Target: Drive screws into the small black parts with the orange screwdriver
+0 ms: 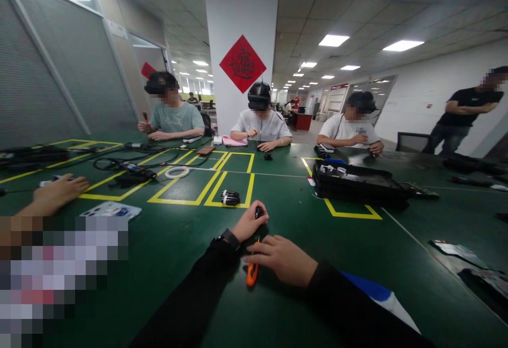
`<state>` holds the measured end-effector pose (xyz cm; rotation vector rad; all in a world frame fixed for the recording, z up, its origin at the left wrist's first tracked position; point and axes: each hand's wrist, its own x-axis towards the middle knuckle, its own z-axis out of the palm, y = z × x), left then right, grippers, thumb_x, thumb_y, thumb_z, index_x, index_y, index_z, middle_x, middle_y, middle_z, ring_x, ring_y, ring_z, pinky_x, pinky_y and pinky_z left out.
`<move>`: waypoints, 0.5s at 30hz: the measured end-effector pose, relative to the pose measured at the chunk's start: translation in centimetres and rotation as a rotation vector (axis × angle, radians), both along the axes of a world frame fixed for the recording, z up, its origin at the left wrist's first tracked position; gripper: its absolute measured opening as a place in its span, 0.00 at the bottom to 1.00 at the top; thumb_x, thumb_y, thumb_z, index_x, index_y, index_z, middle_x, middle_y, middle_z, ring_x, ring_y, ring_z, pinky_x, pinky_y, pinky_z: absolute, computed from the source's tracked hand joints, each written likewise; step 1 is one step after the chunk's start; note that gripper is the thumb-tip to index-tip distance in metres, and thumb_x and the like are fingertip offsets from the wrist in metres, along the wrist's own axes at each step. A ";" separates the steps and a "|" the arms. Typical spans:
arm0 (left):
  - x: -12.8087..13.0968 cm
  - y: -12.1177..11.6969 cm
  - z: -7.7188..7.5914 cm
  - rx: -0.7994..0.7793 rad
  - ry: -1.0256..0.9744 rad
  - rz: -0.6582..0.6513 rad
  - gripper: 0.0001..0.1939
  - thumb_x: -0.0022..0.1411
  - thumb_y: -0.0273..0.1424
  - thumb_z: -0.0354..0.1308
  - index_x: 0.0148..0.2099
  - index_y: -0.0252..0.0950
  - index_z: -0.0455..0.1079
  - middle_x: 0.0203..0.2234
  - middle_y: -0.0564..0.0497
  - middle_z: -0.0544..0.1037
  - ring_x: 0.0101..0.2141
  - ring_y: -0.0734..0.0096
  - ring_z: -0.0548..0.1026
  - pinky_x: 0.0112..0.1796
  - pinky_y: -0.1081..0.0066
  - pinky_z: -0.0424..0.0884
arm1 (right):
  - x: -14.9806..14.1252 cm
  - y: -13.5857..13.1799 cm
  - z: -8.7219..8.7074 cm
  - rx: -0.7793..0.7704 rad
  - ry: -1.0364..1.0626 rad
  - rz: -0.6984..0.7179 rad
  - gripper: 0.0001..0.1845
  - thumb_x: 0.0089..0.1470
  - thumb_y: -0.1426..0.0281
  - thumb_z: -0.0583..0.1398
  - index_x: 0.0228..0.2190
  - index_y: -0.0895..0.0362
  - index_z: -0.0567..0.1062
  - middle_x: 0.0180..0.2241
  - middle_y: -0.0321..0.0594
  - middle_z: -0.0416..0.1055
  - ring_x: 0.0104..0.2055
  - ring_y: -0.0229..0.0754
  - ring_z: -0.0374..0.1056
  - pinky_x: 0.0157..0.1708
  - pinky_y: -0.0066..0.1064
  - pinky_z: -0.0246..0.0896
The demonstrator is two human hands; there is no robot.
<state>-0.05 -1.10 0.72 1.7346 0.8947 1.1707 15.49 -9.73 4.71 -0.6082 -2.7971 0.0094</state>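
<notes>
My left hand (250,222), with a dark band at the wrist, is closed around a small black part (259,212) just above the green table. The fingers cover most of this part, so its kind is unclear. Close by on the near side, my right hand (288,259) has its fingers across an orange-and-black screwdriver (252,274). Its thin tip points away from me, toward my left hand, and the handle end sticks out below my fingers. My right thumb is hidden. Beyond my left hand, several black cylindrical pieces with white bands (230,197) lie together inside a yellow-taped rectangle.
Black stacked trays (361,186) with small parts stand at the right. Cables (135,171) and a white coil (177,172) lie at the left. A neighbour's hand (59,194) rests near a patterned phone-like item (113,209). Blue-and-white cloth (373,290) is beside my right sleeve. Several people sit opposite.
</notes>
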 end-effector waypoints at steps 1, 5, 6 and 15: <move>0.0 -0.1 0.0 0.001 0.001 -0.001 0.08 0.51 0.29 0.53 0.35 0.35 0.58 0.26 0.56 0.67 0.25 0.78 0.68 0.31 0.73 0.65 | -0.2 -0.1 -0.1 0.012 -0.019 0.006 0.25 0.49 0.79 0.53 0.48 0.47 0.63 0.46 0.37 0.65 0.42 0.42 0.59 0.41 0.34 0.53; -0.1 -0.1 0.1 0.014 -0.009 -0.006 0.08 0.51 0.29 0.54 0.35 0.35 0.59 0.27 0.55 0.69 0.27 0.77 0.69 0.33 0.72 0.66 | 0.0 0.4 -0.7 -0.005 0.024 -0.015 0.14 0.50 0.76 0.53 0.40 0.53 0.70 0.40 0.40 0.68 0.40 0.42 0.61 0.39 0.34 0.55; -0.1 0.0 0.1 0.019 -0.011 0.003 0.08 0.51 0.29 0.54 0.35 0.35 0.59 0.27 0.55 0.69 0.28 0.76 0.69 0.34 0.71 0.66 | 0.4 0.6 -0.8 -0.037 0.075 -0.026 0.13 0.49 0.76 0.53 0.38 0.54 0.70 0.40 0.40 0.68 0.40 0.41 0.62 0.40 0.33 0.55; -0.1 0.7 -0.8 -0.010 -0.092 -0.026 0.08 0.52 0.28 0.54 0.35 0.35 0.57 0.35 0.49 0.73 0.36 0.73 0.71 0.42 0.66 0.64 | 3.0 3.0 -1.6 -0.478 1.301 -0.376 0.03 0.49 0.73 0.55 0.28 0.57 0.69 0.34 0.40 0.68 0.31 0.38 0.65 0.33 0.33 0.61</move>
